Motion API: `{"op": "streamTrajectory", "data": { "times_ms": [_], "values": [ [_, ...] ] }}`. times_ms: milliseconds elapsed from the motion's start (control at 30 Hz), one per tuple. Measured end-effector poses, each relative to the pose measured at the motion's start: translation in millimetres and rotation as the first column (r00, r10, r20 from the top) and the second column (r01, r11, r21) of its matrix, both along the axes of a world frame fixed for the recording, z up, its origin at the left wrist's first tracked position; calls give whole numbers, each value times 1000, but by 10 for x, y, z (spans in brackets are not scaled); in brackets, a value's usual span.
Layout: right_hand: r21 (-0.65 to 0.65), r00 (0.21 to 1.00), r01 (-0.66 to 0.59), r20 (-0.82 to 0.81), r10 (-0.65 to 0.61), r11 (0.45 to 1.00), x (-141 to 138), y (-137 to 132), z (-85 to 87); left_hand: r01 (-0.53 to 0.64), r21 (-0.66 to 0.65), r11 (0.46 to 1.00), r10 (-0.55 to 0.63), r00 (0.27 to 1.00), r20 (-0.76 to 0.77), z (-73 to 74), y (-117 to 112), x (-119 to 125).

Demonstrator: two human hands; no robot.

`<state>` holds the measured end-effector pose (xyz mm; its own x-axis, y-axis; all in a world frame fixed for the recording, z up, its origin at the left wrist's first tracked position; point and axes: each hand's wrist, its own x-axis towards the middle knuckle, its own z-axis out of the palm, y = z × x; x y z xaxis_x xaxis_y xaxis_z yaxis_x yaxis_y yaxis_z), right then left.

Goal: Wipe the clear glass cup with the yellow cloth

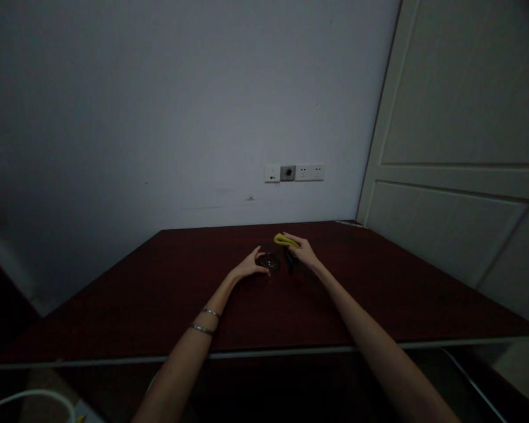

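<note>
My left hand (pixel 249 264) curves its thumb and fingers round the left side of a small round glass dish (pixel 270 261) on the dark red tabletop (pixel 264 317). The dish is see-through and dim, so I cannot tell whether anything lies in it. Just to the right and a little farther back, my right hand (pixel 303 251) pinches a folded yellow cloth (pixel 285 239) above the table. Beneath that hand is a dark narrow shape (pixel 290 258), too dim to name.
A pale wall (pixel 229 117) with a row of sockets (pixel 309 172) rises behind the table. On the right stands a white panelled door (pixel 454 217). A white cable (pixel 39 392) curves at the lower left, below the table's front edge (pixel 282 352).
</note>
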<state>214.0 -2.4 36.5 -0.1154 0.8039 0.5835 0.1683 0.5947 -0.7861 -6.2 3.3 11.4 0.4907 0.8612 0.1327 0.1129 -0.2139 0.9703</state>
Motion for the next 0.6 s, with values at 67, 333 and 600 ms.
{"op": "streamTrajectory", "data": {
  "times_ms": [67,333,600],
  "values": [
    [97,980,-88,185,69,991,-33,-33,61,-25,11,1000,25,1000,1,-4,4,9],
    [144,692,-310,712,119,940,-195,-80,198,20,260,966,24,986,-163,69,-84,35],
    [123,368,-397,929,35,909,-233,-91,279,-28,245,969,91,964,-250,38,-89,21]
  ]
}}
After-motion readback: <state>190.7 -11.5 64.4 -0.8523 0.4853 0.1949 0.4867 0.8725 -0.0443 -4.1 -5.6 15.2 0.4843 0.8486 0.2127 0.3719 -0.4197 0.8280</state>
